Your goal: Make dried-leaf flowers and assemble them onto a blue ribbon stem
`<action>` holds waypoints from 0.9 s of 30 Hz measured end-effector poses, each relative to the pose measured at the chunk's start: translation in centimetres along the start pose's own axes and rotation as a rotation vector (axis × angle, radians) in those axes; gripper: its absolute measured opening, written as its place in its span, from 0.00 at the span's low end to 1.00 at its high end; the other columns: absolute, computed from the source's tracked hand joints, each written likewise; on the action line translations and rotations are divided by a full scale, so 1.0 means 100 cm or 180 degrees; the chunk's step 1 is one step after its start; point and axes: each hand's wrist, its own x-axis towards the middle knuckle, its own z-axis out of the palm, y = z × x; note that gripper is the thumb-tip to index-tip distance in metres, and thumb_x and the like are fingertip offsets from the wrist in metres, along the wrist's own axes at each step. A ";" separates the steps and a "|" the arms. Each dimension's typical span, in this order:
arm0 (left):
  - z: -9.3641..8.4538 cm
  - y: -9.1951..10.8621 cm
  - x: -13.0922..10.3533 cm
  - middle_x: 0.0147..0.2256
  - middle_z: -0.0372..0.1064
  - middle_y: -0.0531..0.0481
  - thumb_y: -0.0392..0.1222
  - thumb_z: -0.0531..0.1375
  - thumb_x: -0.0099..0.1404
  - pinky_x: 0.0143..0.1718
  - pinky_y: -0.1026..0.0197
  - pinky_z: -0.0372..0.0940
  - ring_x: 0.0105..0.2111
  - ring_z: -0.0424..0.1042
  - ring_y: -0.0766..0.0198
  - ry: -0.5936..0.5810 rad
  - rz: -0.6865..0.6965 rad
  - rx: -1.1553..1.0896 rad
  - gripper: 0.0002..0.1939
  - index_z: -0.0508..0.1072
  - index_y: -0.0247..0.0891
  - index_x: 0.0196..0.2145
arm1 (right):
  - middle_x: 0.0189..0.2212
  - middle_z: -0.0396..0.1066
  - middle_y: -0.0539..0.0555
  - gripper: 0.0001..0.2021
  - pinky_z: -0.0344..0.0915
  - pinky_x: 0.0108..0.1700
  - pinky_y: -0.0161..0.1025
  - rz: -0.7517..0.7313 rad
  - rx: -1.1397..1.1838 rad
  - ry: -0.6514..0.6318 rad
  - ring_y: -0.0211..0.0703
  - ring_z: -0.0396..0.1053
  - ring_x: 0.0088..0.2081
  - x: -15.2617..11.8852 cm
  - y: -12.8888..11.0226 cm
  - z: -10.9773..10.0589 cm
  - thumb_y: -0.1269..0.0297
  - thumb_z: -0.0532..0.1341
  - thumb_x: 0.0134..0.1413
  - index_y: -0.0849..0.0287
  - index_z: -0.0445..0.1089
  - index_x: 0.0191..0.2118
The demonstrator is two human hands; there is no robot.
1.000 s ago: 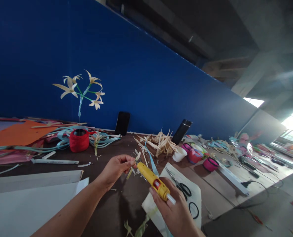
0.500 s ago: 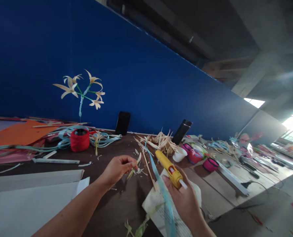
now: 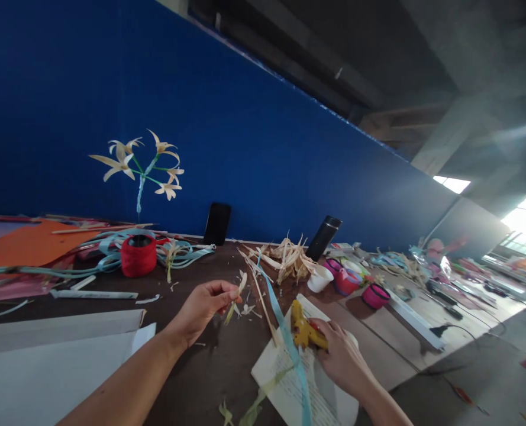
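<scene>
Between the thumb and fingers of my left hand (image 3: 212, 303) a pale, narrow petal (image 3: 242, 283), which looks like dried husk, sticks up, with a greenish strip (image 3: 229, 314) hanging below. My right hand (image 3: 340, 352) has its fingers on the handle of a yellow hot glue gun (image 3: 306, 331), over a printed sheet of paper (image 3: 320, 393). A light blue ribbon (image 3: 284, 325) runs across that sheet, beside thin sticks (image 3: 263, 299). Small pale scraps (image 3: 247, 309) lie just right of my left hand.
A red yarn spool (image 3: 138, 257) stands at left, with a wire stem of pale flowers (image 3: 141, 177) above it. Behind my hands are a phone (image 3: 217, 223), a husk pile (image 3: 289, 260), a black bottle (image 3: 323, 238) and a white cup (image 3: 320, 278). White card (image 3: 58, 367) lies front left.
My right hand has lowered and turned the glue gun, from tilted up in the palm to down over the paper. My left hand still pinches the petal, now more upright.
</scene>
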 end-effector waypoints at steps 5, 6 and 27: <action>0.002 -0.001 0.001 0.23 0.73 0.49 0.47 0.67 0.48 0.22 0.66 0.51 0.19 0.56 0.72 0.0110 0.0027 0.0141 0.13 0.74 0.34 0.25 | 0.46 0.67 0.57 0.22 0.64 0.44 0.45 -0.0046 0.1041 0.0710 0.49 0.67 0.42 0.007 -0.046 -0.024 0.71 0.54 0.47 0.55 0.66 0.50; 0.002 -0.001 0.002 0.24 0.73 0.50 0.47 0.67 0.47 0.23 0.66 0.52 0.19 0.57 0.71 0.0141 0.0040 0.0205 0.13 0.74 0.34 0.25 | 0.43 0.69 0.57 0.17 0.66 0.41 0.43 -0.0106 0.1552 0.0754 0.47 0.69 0.39 0.010 -0.062 -0.026 0.68 0.54 0.51 0.57 0.67 0.48; -0.003 -0.006 0.005 0.18 0.64 0.57 0.51 0.66 0.47 0.21 0.68 0.52 0.18 0.57 0.71 0.0536 0.0241 0.0712 0.15 0.75 0.36 0.27 | 0.24 0.70 0.50 0.11 0.62 0.28 0.33 -0.0035 0.4137 0.0178 0.37 0.65 0.26 0.052 -0.170 0.023 0.62 0.60 0.51 0.57 0.75 0.39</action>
